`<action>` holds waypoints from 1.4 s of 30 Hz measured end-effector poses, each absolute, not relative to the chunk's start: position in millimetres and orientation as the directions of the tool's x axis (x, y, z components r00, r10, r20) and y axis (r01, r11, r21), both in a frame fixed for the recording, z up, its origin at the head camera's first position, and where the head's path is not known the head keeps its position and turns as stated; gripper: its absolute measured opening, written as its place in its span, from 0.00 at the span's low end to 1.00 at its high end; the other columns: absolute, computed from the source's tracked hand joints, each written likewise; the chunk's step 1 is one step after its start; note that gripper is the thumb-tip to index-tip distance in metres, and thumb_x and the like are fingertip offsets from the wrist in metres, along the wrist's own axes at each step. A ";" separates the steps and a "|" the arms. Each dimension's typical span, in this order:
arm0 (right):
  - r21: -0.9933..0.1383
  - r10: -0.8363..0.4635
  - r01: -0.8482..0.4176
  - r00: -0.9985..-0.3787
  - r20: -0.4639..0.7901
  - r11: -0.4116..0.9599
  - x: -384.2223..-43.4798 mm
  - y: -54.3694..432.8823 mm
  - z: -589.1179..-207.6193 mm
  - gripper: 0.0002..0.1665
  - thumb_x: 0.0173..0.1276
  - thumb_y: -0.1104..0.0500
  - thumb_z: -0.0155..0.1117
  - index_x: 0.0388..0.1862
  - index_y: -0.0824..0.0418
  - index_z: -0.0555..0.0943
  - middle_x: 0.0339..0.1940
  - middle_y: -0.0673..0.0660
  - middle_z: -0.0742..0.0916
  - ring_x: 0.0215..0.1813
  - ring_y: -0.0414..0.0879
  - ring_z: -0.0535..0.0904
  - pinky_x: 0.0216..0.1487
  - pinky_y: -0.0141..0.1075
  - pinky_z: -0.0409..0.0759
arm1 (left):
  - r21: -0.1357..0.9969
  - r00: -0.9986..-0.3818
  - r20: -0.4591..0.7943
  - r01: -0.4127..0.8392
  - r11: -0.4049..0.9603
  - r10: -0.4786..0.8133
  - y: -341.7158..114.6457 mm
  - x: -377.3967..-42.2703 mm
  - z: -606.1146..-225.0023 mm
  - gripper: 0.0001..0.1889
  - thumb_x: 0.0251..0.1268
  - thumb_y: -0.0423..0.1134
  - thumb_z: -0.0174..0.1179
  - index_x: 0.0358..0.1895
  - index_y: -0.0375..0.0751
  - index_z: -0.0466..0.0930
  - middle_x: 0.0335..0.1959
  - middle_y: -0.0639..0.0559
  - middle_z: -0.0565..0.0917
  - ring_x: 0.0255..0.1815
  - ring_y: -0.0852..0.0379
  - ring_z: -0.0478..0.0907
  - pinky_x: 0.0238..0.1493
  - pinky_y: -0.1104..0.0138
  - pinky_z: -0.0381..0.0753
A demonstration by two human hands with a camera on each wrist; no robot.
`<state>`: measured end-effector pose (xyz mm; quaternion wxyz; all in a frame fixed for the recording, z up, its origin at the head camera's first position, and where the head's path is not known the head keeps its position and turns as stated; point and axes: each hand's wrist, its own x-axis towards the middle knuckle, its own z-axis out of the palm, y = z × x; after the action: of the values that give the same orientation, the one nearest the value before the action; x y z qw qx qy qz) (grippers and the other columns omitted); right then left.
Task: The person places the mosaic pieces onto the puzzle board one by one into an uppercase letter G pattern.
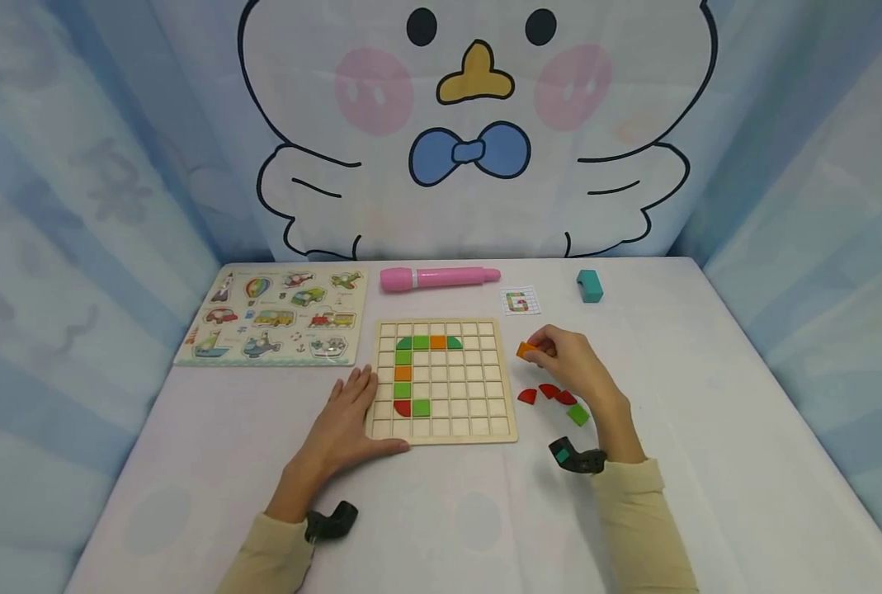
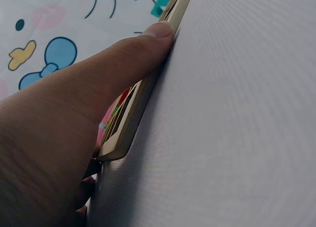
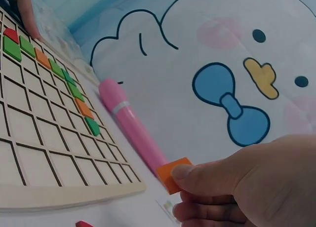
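- The right hand [image 1: 570, 363] pinched one orange square tile [image 1: 525, 350] between thumb and fingers, just beside the right edge of the wooden grid board [image 1: 444, 421]; the tile was lifted a little above the table [image 1: 708, 396].
- The left hand [image 1: 347, 417] lay flat, with fingers straight, on the lower left corner of the board and held nothing; the left wrist view showed the thumb [image 2: 148, 39] pressed along the board's edge.
- In my judgement, the step in hand was to bring the orange tile into a free cell. To do it well, the tile should be kept level, its edges turned parallel to the grid lines, and lowered straight into the cell. The left hand should keep pressing so that the board does not slide.
- A small pattern card [image 1: 520, 302] with a letter like G lay behind the right hand; I think it is wise to compare with it before choosing the cell.
- On the board I counted nine pieces: five green, three orange and one red, making a shape like C.
- Loose pieces near the right hand: three red curved pieces [image 1: 547, 393] and one green square [image 1: 577, 414].
- One pink pen-like tube [image 1: 436, 278] lay behind the board, and one teal block [image 1: 590, 285] stood well apart at the far right.
- One picture puzzle with vehicles [image 1: 277, 315] lay to the left of the board.
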<state>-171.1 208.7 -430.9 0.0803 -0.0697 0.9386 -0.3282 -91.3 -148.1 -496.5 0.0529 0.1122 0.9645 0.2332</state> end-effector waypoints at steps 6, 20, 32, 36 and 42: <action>-0.645 -0.269 -0.171 -0.962 -0.055 0.745 -168.2 185.2 -433.6 0.13 0.73 0.58 0.64 0.52 0.64 0.80 0.43 0.57 0.87 0.41 0.47 0.80 0.44 0.35 0.83 | 0.454 -0.973 -0.050 0.180 0.873 0.227 -149.9 -88.3 -494.7 0.65 0.44 0.75 0.68 0.79 0.35 0.53 0.82 0.41 0.53 0.84 0.42 0.45 0.84 0.47 0.44; -0.620 -0.400 -0.290 -0.915 -0.044 0.729 -162.7 150.7 -440.7 0.10 0.73 0.61 0.63 0.48 0.64 0.82 0.41 0.56 0.87 0.41 0.45 0.80 0.48 0.38 0.85 | 0.449 -0.972 -0.044 0.188 0.873 0.232 -152.7 -90.5 -497.3 0.66 0.43 0.75 0.68 0.79 0.35 0.53 0.82 0.41 0.53 0.84 0.42 0.45 0.84 0.47 0.44; -0.615 -0.500 -0.367 -0.865 -0.052 0.698 -153.8 128.9 -448.2 0.09 0.72 0.60 0.64 0.47 0.63 0.81 0.39 0.54 0.86 0.39 0.42 0.78 0.45 0.34 0.83 | 0.446 -0.971 -0.056 0.185 0.876 0.234 -149.8 -92.2 -498.8 0.66 0.44 0.77 0.67 0.79 0.36 0.53 0.82 0.42 0.53 0.84 0.43 0.45 0.84 0.47 0.43; -0.598 -0.520 -0.389 -0.852 -0.054 0.701 -151.5 123.4 -451.6 0.08 0.73 0.59 0.64 0.46 0.62 0.81 0.38 0.53 0.86 0.38 0.41 0.78 0.44 0.32 0.83 | 0.446 -0.970 -0.058 0.185 0.875 0.235 -148.9 -92.3 -499.5 0.66 0.44 0.77 0.67 0.79 0.36 0.53 0.82 0.42 0.53 0.84 0.43 0.45 0.84 0.47 0.44; -0.597 -0.549 -0.421 -0.835 -0.040 0.683 -147.6 117.0 -451.8 0.08 0.72 0.59 0.65 0.45 0.62 0.81 0.37 0.53 0.86 0.38 0.41 0.78 0.43 0.32 0.82 | 0.450 -0.969 -0.054 0.193 0.872 0.242 -147.3 -93.3 -497.0 0.66 0.44 0.77 0.67 0.79 0.35 0.53 0.82 0.41 0.52 0.84 0.43 0.45 0.84 0.47 0.43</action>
<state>-147.6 117.0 -451.8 0.1084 -0.2664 0.9109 -0.2958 -93.3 -147.3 -497.0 0.0545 0.1127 0.9660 0.2263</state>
